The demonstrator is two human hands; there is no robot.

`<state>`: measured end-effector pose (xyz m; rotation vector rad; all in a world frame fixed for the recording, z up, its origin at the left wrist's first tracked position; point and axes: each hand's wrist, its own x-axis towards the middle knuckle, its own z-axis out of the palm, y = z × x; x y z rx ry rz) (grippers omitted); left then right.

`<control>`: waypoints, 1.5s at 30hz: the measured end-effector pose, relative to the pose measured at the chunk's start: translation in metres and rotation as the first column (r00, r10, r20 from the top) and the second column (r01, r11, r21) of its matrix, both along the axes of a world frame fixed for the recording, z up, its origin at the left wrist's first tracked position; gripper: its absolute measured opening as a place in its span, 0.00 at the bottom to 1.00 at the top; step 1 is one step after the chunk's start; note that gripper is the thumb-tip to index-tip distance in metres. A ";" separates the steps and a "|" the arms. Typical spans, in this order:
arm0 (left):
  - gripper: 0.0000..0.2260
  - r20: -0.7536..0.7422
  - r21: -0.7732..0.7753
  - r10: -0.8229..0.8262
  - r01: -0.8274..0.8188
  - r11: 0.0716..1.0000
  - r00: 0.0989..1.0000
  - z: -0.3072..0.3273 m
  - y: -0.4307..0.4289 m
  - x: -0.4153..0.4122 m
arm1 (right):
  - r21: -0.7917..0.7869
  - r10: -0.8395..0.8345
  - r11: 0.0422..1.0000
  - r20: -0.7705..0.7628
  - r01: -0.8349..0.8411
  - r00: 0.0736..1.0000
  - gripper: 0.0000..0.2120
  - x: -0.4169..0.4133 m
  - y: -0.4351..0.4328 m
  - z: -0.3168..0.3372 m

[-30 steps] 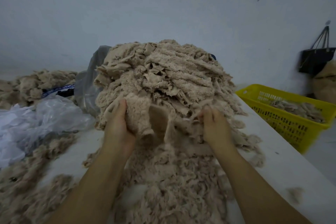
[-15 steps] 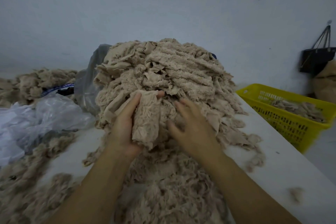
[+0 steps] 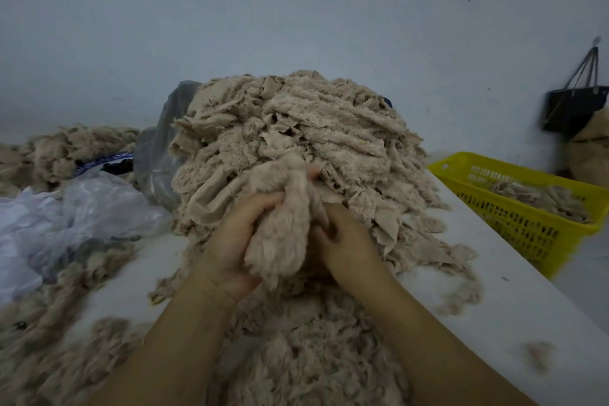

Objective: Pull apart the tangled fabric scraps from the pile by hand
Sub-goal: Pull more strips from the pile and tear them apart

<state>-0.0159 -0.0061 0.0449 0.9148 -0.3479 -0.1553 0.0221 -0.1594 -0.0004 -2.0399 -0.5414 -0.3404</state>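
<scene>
Fluff lies closest, loose and torn, spread on the table between the two arms; it looks light enough to blow away with a puff.

Next come the hands. The left hand has its fingers curled round one side of a furry scrap; the right hand has its fingers curled into the other side; so both hold the same scrap tight, with the hands close together. The scrap hangs down between them, right in front of the pile; its top end looks stuck in the pile, but I cannot tell how deep.

I think the scrap is soft, floppy and light; it will not break, but it may stretch, shed fuzz and drag other bits along with it. A good place to hold is close to the tangle, one hand on each side, with whole fingers and not just tips; the fur may slip.

The pile sits in the middle of the table, tall and heaped, just behind the hands; a hard tug could tip it.

Off to the left lies a clear plastic bag; off to the right, just past the table's edge, a yellow basket has a few bits in it. Far back a black bag hangs on the wall.
</scene>
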 end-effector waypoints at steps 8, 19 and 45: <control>0.15 0.206 0.591 0.544 -0.547 0.593 0.813 -0.028 -0.010 0.020 | 0.362 0.027 0.923 -0.399 0.130 0.916 0.18 0.006 -0.024 0.011; 0.07 0.047 0.548 0.335 -0.305 0.779 0.941 -0.026 -0.016 0.012 | 0.302 -0.048 0.946 -0.222 0.115 0.974 0.24 0.007 -0.015 0.006; 0.20 -0.136 0.459 0.402 -0.302 0.836 0.906 -0.026 -0.012 0.018 | 0.109 0.034 0.994 -0.033 -0.031 0.999 0.15 -0.001 -0.004 0.004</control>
